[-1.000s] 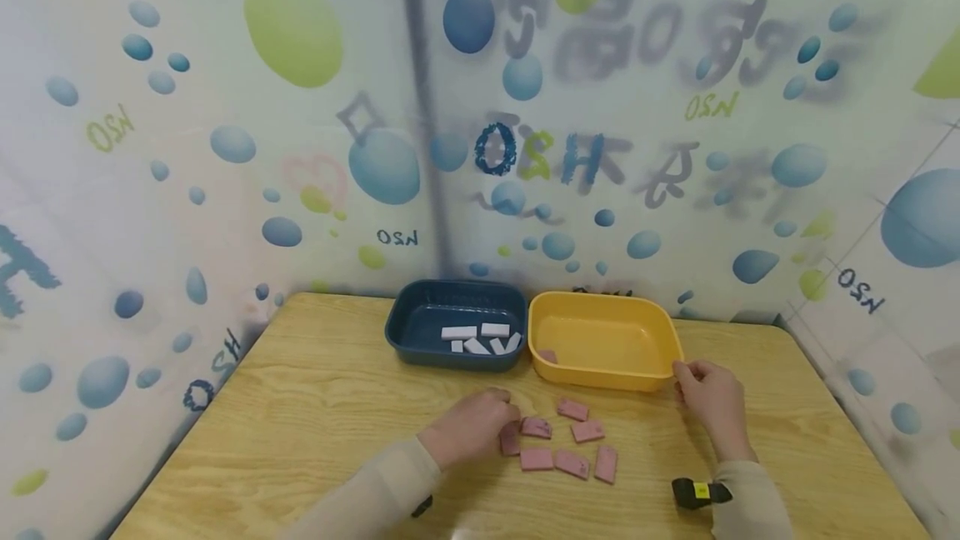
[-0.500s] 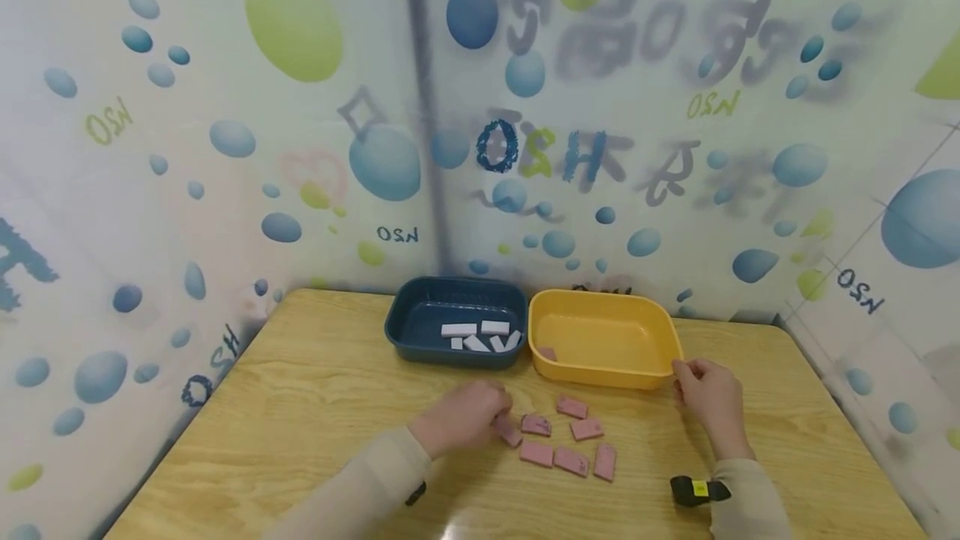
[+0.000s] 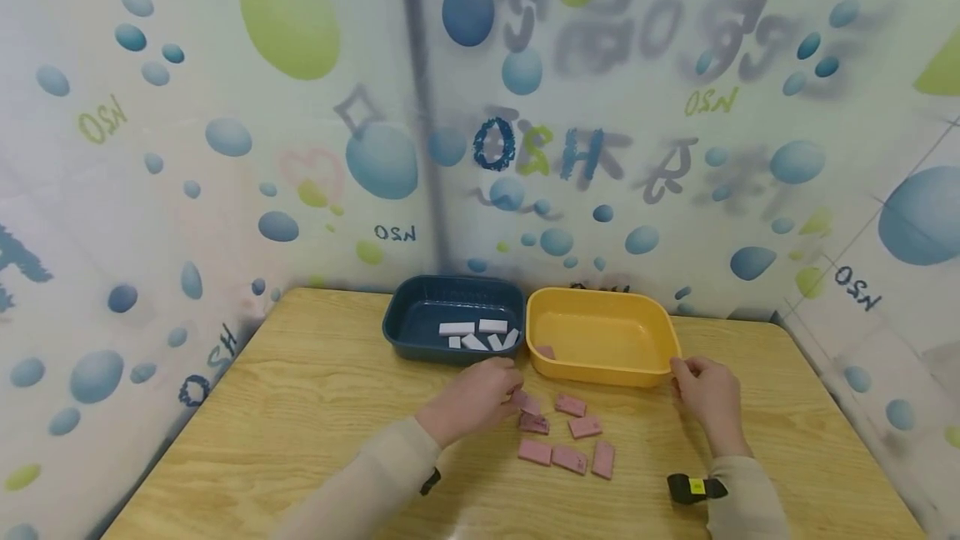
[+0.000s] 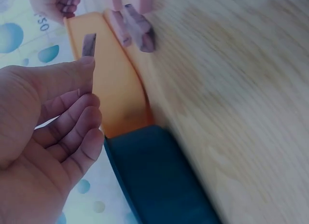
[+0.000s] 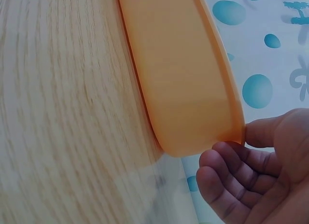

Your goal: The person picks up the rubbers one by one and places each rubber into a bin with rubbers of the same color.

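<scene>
My left hand (image 3: 474,395) pinches a small pink rectangular block (image 3: 528,403) between thumb and fingers, above the table and in front of the yellow bin (image 3: 600,372). In the left wrist view the held block (image 4: 89,44) sticks up past the thumb tip, dark-marked at its end. My right hand (image 3: 708,402) grips the yellow bin's near right corner. In the right wrist view its thumb and curled fingers (image 5: 224,154) meet at the rim. Several more pink blocks (image 3: 536,452), some with dark marks, lie on the table between my hands. One pink block (image 3: 545,352) lies inside the yellow bin.
A dark blue bin (image 3: 420,352) stands left of the yellow one, close against it, with several white blocks (image 3: 457,329) inside. Both sit near the back of the wooden table (image 3: 315,407). A patterned curtain (image 3: 330,107) rises behind and beside the table.
My left hand has picked up the leftmost pink block from the table and moved it up and slightly right, toward the bins. The right hand stays at the yellow bin's corner.
</scene>
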{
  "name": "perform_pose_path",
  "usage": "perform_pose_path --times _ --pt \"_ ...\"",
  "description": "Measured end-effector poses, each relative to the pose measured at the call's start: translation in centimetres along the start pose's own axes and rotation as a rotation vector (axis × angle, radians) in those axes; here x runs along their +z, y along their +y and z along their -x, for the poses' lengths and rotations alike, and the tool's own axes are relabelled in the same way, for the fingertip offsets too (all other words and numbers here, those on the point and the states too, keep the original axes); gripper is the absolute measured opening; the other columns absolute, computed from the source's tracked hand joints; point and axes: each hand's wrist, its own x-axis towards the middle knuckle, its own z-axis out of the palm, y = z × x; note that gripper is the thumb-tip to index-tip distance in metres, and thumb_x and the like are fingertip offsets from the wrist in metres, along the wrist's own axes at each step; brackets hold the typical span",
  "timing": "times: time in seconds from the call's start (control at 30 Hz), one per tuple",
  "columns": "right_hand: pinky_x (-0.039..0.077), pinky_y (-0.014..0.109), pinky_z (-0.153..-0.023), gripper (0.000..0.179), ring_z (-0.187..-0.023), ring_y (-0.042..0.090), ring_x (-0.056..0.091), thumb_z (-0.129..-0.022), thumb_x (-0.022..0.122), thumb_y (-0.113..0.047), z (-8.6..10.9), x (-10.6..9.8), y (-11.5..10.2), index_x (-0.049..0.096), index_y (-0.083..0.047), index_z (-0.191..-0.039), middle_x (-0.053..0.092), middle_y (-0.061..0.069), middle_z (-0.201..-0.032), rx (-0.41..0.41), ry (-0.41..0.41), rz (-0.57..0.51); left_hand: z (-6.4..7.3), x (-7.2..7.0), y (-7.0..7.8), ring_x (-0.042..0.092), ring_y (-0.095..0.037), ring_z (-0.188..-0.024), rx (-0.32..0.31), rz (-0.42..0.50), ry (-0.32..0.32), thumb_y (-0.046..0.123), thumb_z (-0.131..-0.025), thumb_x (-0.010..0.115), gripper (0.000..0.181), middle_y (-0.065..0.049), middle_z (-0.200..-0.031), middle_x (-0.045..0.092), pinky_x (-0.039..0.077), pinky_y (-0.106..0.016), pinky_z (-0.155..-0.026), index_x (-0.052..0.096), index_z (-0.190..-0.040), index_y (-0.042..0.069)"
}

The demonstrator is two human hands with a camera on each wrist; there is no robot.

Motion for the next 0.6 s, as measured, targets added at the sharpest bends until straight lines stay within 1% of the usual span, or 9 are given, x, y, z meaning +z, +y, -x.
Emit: perform_pose_path --times 0.13,0.2,0.27,0.3,0.33,0.4,0.47,0.5,0.6 --pt "0.043 0.028 -0.057 0.039 -0.061 0.014 0.056 -0.106 0.055 -0.026 -0.1 0.0 0.1 0.071 0.006 -0.092 0.069 0.005 -0.069 -0.005 -0.002 -0.001 -0.6 -0.2 0.4 0.047 -0.007 -0.071 -0.015 0.028 0.038 0.017 -0.094 0.077 0.014 0.003 -0.081 0.057 0.042 -0.02 -0.064 0.066 -0.085 0.014" --pt "0.044 0.028 -0.057 0.039 -0.062 0.014 0.056 -0.106 0.055 -0.026 -0.1 0.0 0.1 0.071 0.006 -0.092 0.069 0.005 -0.069 -0.008 -0.003 -0.001 -1.0 -0.3 0.5 0.047 -0.008 -0.072 -0.035 0.046 0.041 0.018 -0.094 0.077 0.015 0.003 -0.081 0.058 0.043 -0.021 -0.065 0.066 -0.085 0.014" --pt "0.044 0.028 -0.057 0.038 -0.061 0.014 0.056 -0.106 0.055 -0.026 -0.1 0.0 0.1 0.072 0.006 -0.091 0.069 0.005 -0.069 -0.01 -0.005 -0.002 -1.4 -0.5 0.7 0.05 -0.008 -0.074 -0.058 0.068 0.042 0.019 -0.094 0.077 0.012 0.003 -0.084 0.061 0.045 -0.021 -0.067 0.069 -0.089 0.014" --pt "0.044 0.028 -0.057 0.038 -0.061 0.014 0.056 -0.106 0.055 -0.026 -0.1 0.0 0.1 0.072 0.006 -0.092 0.069 0.005 -0.069 -0.01 -0.006 -0.004 -1.6 -0.5 0.7 0.051 -0.007 -0.076 -0.069 0.081 0.042 0.019 -0.094 0.077 0.008 0.003 -0.086 0.062 0.046 -0.021 -0.069 0.071 -0.094 0.013" --pt "0.044 0.028 -0.057 0.038 -0.061 0.014 0.057 -0.106 0.056 -0.026 -0.1 0.0 0.1 0.072 0.006 -0.091 0.069 0.005 -0.069 -0.01 -0.006 -0.006 -1.8 -0.5 0.8 0.052 -0.007 -0.078 -0.079 0.092 0.04 0.02 -0.094 0.077 0.01 0.004 -0.088 0.063 0.047 -0.021 -0.07 0.074 -0.101 0.013" --pt "0.044 0.027 -0.056 0.038 -0.061 0.013 0.057 -0.106 0.056 -0.025 0.0 0.0 0.1 0.071 0.006 -0.091 0.069 0.005 -0.069 -0.009 -0.008 -0.01 -2.2 -0.6 0.8 0.055 -0.006 -0.081 -0.09 0.105 0.04 0.02 -0.095 0.076 0.022 0.005 -0.092 0.065 0.049 -0.021 -0.073 0.074 -0.115 0.013" --pt "0.044 0.027 -0.056 0.038 -0.06 0.013 0.057 -0.106 0.056 -0.025 0.0 0.0 0.0 0.071 0.006 -0.091 0.069 0.005 -0.068 -0.009 -0.007 -0.009 -2.6 -0.6 0.9 0.057 -0.006 -0.083 -0.1 0.115 0.045 0.02 -0.096 0.075 0.029 0.005 -0.095 0.066 0.05 -0.021 -0.075 0.073 -0.124 0.014" --pt "0.044 0.027 -0.057 0.037 -0.06 0.013 0.057 -0.106 0.056 -0.025 0.0 0.0 0.0 0.071 0.006 -0.091 0.069 0.005 -0.068 -0.009 -0.007 -0.009 -2.8 -0.6 0.9 0.056 -0.006 -0.083 -0.111 0.119 0.046 0.021 -0.096 0.075 0.029 0.005 -0.095 0.066 0.05 -0.02 -0.075 0.073 -0.124 0.014" --pt "0.044 0.028 -0.057 0.037 -0.061 0.014 0.056 -0.105 0.056 -0.025 0.0 -0.1 -0.1 0.071 0.005 -0.09 0.068 0.005 -0.068 -0.011 -0.005 -0.002 -3.5 -0.5 0.8 0.055 -0.006 -0.081 -0.13 0.106 0.054 0.022 -0.096 0.075 0.016 0.006 -0.092 0.064 0.049 -0.021 -0.073 0.074 -0.109 0.014"
